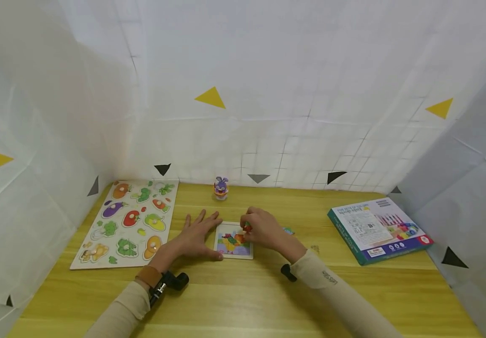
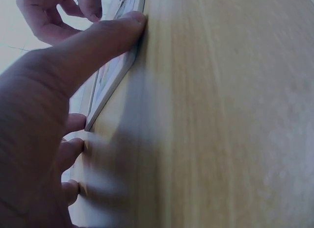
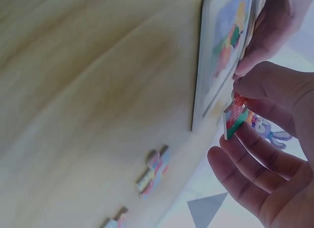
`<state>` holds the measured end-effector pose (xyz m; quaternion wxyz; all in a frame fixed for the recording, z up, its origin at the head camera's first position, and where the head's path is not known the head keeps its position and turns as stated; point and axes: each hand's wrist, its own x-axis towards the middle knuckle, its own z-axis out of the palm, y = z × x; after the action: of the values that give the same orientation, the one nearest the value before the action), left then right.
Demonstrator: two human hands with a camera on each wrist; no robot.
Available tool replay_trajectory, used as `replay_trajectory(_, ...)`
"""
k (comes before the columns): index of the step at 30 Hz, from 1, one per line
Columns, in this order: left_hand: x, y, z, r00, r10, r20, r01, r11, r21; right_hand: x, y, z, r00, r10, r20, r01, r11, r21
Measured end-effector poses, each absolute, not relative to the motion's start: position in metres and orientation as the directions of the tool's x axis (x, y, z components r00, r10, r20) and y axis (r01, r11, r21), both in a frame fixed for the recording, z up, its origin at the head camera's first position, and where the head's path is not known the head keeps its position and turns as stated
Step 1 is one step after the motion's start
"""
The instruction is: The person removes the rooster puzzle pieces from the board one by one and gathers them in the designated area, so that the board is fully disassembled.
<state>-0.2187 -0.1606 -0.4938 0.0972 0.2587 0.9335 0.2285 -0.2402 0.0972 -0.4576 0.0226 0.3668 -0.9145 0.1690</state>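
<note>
A small jigsaw puzzle board [image 1: 236, 257] with a pale frame lies on the wooden table, its colourful picture partly filled in. My left hand [image 1: 193, 238] lies at the board's left side with fingers spread; its thumb touches the lower left edge. Over the board's right side, my right hand [image 1: 265, 230] pinches a red and green jigsaw piece [image 3: 235, 116] between thumb and index finger, tilted on edge. The other fingers are loosely bent. In the right wrist view, one loose jigsaw piece [image 3: 153, 173] lies on the table, and another piece [image 3: 117, 220] shows at the bottom edge.
At the left lies a large vegetable peg board [image 1: 141, 239]. Behind the puzzle stands a purple rabbit figurine [image 1: 220, 188]. A boxed set [image 1: 380, 230] lies at the right. White sheeting [image 1: 268, 94] encloses the table's back and sides.
</note>
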Motion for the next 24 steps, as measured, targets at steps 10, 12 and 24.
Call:
replay_trajectory(10,-0.218,-0.16,-0.494,-0.852,0.521,-0.057,0.436,0.765,0.475,-0.235,0.118,-0.449,-0.74,-0.646,0.187,-0.672,0.696,-0.253)
replay_trajectory(12,-0.218,-0.161,-0.493,-0.852,0.52,-0.057,0.435,0.764,0.476,-0.234,0.123,-0.449,-0.738,-0.646,0.196,-0.674,0.695,-0.251)
replay_trajectory(24,-0.22,-0.161,-0.497,-0.85,0.522,-0.065,0.437,0.77,0.466,-0.229,0.156,-0.45,-0.75,-0.625,0.217,-0.661,0.718,-0.219)
